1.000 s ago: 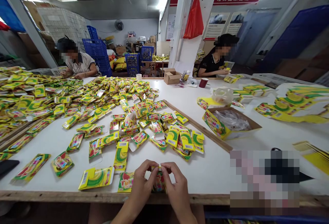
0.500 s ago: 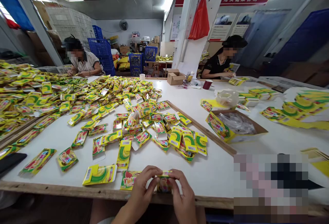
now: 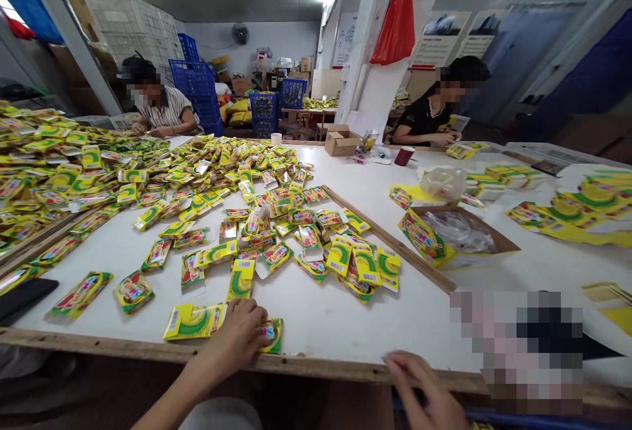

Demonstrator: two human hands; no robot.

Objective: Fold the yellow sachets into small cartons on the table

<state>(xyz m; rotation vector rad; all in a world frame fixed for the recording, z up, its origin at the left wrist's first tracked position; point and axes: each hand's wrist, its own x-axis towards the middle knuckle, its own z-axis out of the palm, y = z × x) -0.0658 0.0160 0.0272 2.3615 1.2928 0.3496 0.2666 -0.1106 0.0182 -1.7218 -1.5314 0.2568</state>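
Observation:
My left hand reaches over the near edge of the table, its fingers curled down on a small flat printed box in yellow and green. The palm side and part of that box are hidden. Just left of it lies another flat yellow box with a barcode, partly behind the hand. My right hand is at the wooden table edge, fingers apart, with nothing visible in it. Farther in, a heap of similar boxes covers the middle of the white table.
Wooden strips cross the table. To the right stands an open carton holding clear plastic; a dark object lies at left. A large pile of boxes fills the far left. Two people sit at the far side.
My hands, together on a small box before, are now apart. The left has moved left onto another box; the right has moved right and down, and the earlier box is no longer visible in them.

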